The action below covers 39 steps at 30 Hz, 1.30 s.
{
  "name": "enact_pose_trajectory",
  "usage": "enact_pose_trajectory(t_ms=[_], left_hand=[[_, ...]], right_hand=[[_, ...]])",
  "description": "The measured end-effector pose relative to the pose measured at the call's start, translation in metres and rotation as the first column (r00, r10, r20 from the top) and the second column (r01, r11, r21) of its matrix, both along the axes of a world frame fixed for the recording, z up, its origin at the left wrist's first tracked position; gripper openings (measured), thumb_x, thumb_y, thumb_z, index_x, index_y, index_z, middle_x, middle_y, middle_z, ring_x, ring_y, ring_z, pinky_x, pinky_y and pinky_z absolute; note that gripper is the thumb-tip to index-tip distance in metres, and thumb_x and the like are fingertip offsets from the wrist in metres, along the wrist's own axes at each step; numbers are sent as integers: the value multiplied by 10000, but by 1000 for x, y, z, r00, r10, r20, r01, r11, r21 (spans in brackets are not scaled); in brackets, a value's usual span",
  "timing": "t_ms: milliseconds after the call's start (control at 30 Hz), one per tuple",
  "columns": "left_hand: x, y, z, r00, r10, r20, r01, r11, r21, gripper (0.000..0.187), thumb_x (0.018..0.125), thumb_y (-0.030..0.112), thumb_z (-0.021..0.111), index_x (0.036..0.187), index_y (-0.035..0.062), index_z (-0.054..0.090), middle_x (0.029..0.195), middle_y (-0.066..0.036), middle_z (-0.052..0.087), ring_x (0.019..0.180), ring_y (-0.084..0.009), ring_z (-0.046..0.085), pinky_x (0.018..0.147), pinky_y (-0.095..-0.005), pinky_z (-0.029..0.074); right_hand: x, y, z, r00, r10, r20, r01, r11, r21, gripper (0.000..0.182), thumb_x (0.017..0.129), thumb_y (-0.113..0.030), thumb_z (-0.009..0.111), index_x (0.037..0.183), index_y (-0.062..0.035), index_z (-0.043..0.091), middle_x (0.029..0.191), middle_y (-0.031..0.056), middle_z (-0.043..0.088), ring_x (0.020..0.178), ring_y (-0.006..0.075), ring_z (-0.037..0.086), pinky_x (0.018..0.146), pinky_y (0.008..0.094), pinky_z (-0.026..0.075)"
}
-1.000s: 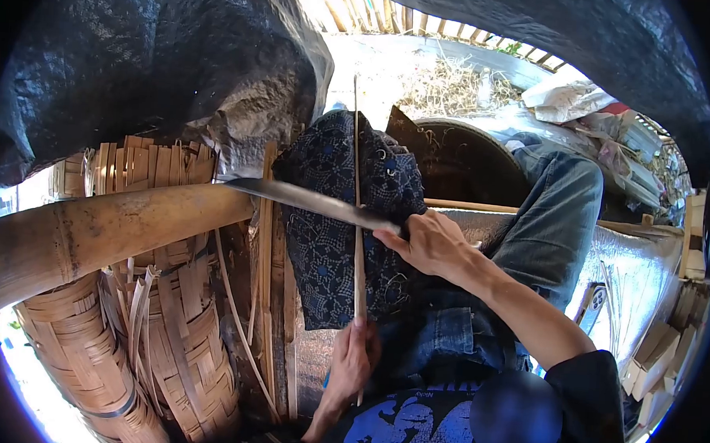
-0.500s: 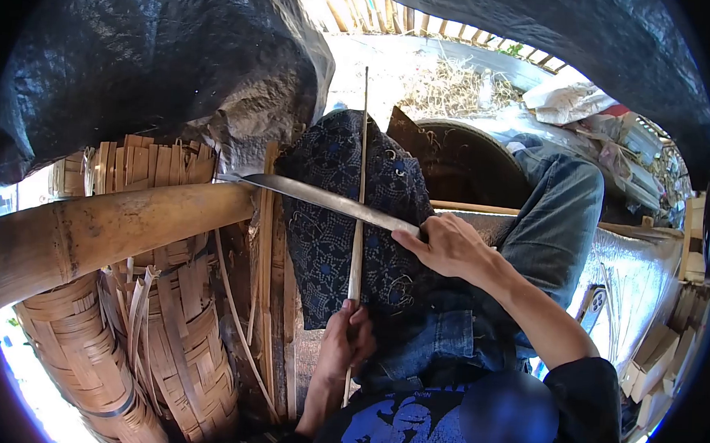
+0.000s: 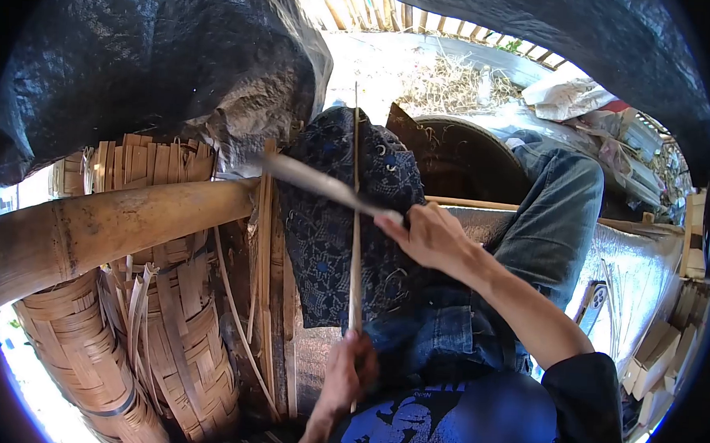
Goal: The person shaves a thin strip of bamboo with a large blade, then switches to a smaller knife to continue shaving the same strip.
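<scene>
My right hand (image 3: 437, 239) is closed round the handle end of a long knife (image 3: 313, 178), whose blade is smeared by motion and points to the left. The blade crosses a thin bamboo strip (image 3: 356, 261), which runs lengthwise over my lap and narrows toward its far tip. Whether the edge touches the strip cannot be told. Close to my body, my left hand (image 3: 347, 372) grips the strip's near end. Beneath both lies a dark blue patterned cloth (image 3: 320, 287), draped over my leg.
A thick bamboo pole (image 3: 133, 224) juts in from the left above woven bamboo baskets (image 3: 80, 352). Black plastic sheeting (image 3: 164, 63) hangs overhead. A dark round basin (image 3: 472, 167) sits beyond my knee. On the right are a phone (image 3: 593, 305) and wooden blocks (image 3: 654, 357).
My left hand has drawn the bamboo strip back toward my body, so its far tip sits lower. My right hand and the knife have shifted slightly left.
</scene>
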<state>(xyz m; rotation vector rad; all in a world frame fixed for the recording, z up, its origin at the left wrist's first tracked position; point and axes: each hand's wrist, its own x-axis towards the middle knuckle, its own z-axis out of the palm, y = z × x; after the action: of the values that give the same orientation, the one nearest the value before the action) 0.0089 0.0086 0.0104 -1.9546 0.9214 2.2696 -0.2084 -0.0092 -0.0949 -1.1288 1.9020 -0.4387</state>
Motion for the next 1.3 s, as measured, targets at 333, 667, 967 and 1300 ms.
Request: enact_pose_trajectory(t_ms=[333,667,967,1300], left_hand=[[38,15,14,991,-26,-134,33,998,47,402,980,409,281,705,123,345,470,-8,329,348,-99,253,348,-255,201],[4,-31,-30,986,-2,-164,1,1000,-8,377,983,397,273,721,139,357,460,19,306,325,-85,246,312,-245,192],[-39,-47,-44,972,-139,189,197,920,-339,416,987,375,328,719,85,458,510,30,351,422,-64,318,399,-245,245],[-61,-41,-46,663,-389,640,748,390,-538,336,950,186,384,719,-21,513,597,-265,560,549,-445,553,451,-482,408]], right_hand=[[-40,-65,-36,979,-150,-135,131,981,-146,747,910,-575,372,503,35,511,447,186,488,413,295,536,475,422,461],[-110,-5,-38,936,-110,-336,-18,934,-356,319,949,-281,418,952,6,558,406,24,363,305,120,326,296,280,283],[-59,31,22,997,76,8,-69,938,-339,385,975,-285,419,943,38,625,372,50,394,277,142,392,273,305,304],[-25,28,11,999,7,49,-4,998,-68,762,885,-595,425,453,26,523,362,146,426,339,310,487,386,425,402]])
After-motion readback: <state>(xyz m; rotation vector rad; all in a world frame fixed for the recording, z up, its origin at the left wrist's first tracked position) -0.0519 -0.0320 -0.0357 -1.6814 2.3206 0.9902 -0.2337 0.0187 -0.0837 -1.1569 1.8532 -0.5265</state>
